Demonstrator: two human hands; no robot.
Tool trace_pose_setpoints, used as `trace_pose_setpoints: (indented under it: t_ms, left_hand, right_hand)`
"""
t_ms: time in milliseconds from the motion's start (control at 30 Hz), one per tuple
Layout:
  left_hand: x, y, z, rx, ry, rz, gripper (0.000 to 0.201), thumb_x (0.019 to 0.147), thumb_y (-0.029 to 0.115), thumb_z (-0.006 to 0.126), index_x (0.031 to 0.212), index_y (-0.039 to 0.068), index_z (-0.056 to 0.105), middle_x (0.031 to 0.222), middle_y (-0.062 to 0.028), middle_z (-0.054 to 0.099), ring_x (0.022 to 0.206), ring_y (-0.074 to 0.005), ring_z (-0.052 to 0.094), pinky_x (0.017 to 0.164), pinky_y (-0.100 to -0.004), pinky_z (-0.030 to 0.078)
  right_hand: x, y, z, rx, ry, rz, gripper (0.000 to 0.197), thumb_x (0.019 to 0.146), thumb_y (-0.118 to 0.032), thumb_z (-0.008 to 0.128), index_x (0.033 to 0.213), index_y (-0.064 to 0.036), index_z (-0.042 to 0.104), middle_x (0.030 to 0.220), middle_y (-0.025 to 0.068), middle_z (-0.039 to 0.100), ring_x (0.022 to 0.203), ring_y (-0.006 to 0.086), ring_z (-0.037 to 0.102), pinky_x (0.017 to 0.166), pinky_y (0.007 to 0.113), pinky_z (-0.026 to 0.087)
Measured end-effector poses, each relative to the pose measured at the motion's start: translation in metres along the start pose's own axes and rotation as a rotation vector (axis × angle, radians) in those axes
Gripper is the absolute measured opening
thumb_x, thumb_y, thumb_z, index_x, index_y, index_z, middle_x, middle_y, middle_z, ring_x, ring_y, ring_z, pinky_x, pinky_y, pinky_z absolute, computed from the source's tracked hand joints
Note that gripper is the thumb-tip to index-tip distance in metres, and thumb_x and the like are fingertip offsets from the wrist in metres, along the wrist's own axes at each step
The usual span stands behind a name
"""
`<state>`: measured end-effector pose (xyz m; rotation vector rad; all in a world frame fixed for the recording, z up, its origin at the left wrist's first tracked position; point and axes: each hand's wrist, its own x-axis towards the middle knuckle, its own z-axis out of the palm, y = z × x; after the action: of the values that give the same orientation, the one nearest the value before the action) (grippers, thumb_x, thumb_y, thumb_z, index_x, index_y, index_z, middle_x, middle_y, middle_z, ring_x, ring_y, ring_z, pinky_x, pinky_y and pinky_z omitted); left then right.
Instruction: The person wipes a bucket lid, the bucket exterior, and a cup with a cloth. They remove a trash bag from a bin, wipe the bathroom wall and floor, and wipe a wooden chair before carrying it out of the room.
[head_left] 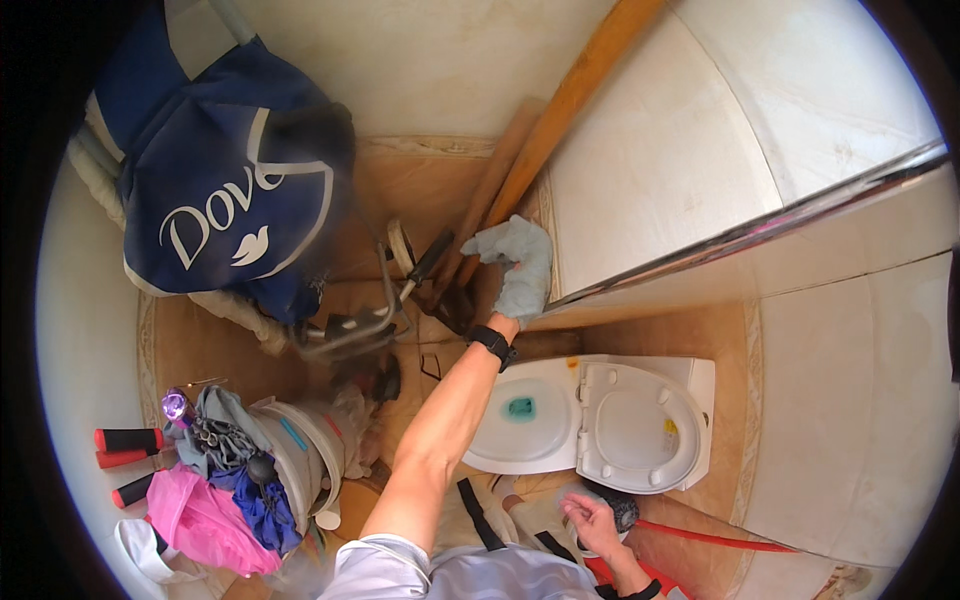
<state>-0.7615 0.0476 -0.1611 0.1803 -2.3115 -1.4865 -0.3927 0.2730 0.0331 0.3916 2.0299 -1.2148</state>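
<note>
My left hand (518,265), in a pale grey glove, reaches forward with its fingers curved and apart, pointing left. It is beside the wooden pole (545,130) and the wall's lower corner; whether it touches either I cannot tell. A black watch (492,345) is on that wrist. My bare right hand (592,520) hovers low, close to my body, its fingers loosely bent and nothing visible in them. Next to it lies a dark bristly brush head (620,512) with a red handle (710,537). The white toilet (520,455) stands between my hands, its lid raised, with greenish water in the bowl.
At the far left a dark blue fabric cover (200,150) hangs over a metal frame (350,345). Below it, a white bucket (300,460) stands by a pink cloth (210,515), blue cloth (265,505) and red-black handles (130,440). A metal-edged wall ledge (760,220) runs along the right.
</note>
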Motion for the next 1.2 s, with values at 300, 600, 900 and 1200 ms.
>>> trace_pose_setpoints:
  t_ms: [300, 600, 900, 1200]
  left_hand:
    - [0.104, 0.044, -0.047, 0.631, -0.186, 0.457, 0.019, 0.095, 0.012, 0.043, 0.112, 0.006, 0.05, 0.103, -0.0035, 0.053, 0.099, -0.0153, 0.05, 0.085, -0.0265, 0.043]
    - [-0.01, 0.121, -0.061, 1.103, -0.312, 0.602, 0.011, 0.09, 0.014, 0.046, 0.096, 0.008, 0.053, 0.09, -0.0052, 0.051, 0.087, -0.0176, 0.049, 0.077, -0.0298, 0.041]
    - [-0.046, 0.151, -0.08, 1.257, -0.532, 0.566, 0.011, 0.085, 0.017, 0.048, 0.081, 0.011, 0.056, 0.078, -0.0069, 0.05, 0.075, -0.0199, 0.048, 0.069, -0.0332, 0.039]
    - [-0.082, 0.196, -0.158, 1.309, -0.636, 0.356, 0.018, 0.081, 0.019, 0.05, 0.067, 0.013, 0.059, 0.066, -0.0084, 0.048, 0.065, -0.0219, 0.047, 0.062, -0.0362, 0.037]
  right_hand:
    - [0.007, -0.017, 0.004, 0.066, -0.026, -0.052, 0.03, 0.093, -0.007, 0.057, 0.118, 0.0079, 0.056, 0.105, 0.0136, 0.068, 0.093, 0.0151, 0.065, 0.084, 0.026, 0.051]
    - [0.008, -0.023, 0.003, 0.057, 0.021, -0.068, 0.031, 0.092, -0.009, 0.058, 0.118, 0.008, 0.057, 0.104, 0.0151, 0.068, 0.092, 0.0174, 0.066, 0.083, 0.028, 0.052]
    - [0.013, -0.022, -0.001, 0.038, -0.062, -0.139, 0.031, 0.091, -0.005, 0.057, 0.119, 0.0065, 0.057, 0.104, 0.015, 0.068, 0.093, 0.0167, 0.066, 0.084, 0.026, 0.051]
    - [0.01, -0.028, -0.012, 0.034, -0.178, -0.247, 0.029, 0.091, -0.006, 0.057, 0.117, 0.0073, 0.058, 0.106, 0.0155, 0.067, 0.093, 0.0178, 0.066, 0.084, 0.029, 0.051]
